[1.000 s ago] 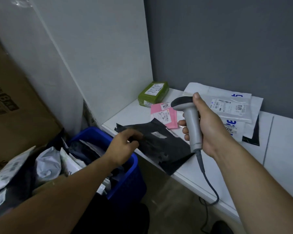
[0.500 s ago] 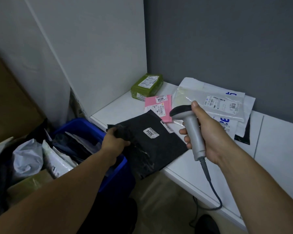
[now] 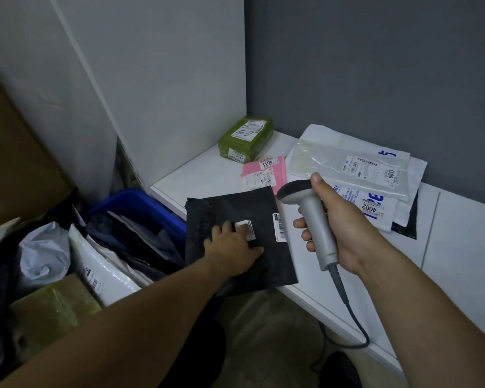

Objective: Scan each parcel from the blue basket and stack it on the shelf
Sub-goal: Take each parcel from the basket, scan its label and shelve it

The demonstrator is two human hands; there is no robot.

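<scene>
Black parcel (image 3: 235,208) lies flat at the front edge of the shelf (image 3: 207,175), with its near part hanging over the edge, just beside the blue basket (image 3: 140,201). Left hand (image 3: 231,246) rests on it with straight fingers and partly covers a white label. Right hand (image 3: 339,225) is wrapped around the scanner (image 3: 315,219), whose head is near the parcel's far right corner. Behind lie a pink parcel (image 3: 263,175), a green parcel (image 3: 245,140) and white parcels (image 3: 347,161).

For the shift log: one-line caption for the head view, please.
Left hand presses a black parcel on the white shelf; right hand grips barcode scanner.
</scene>
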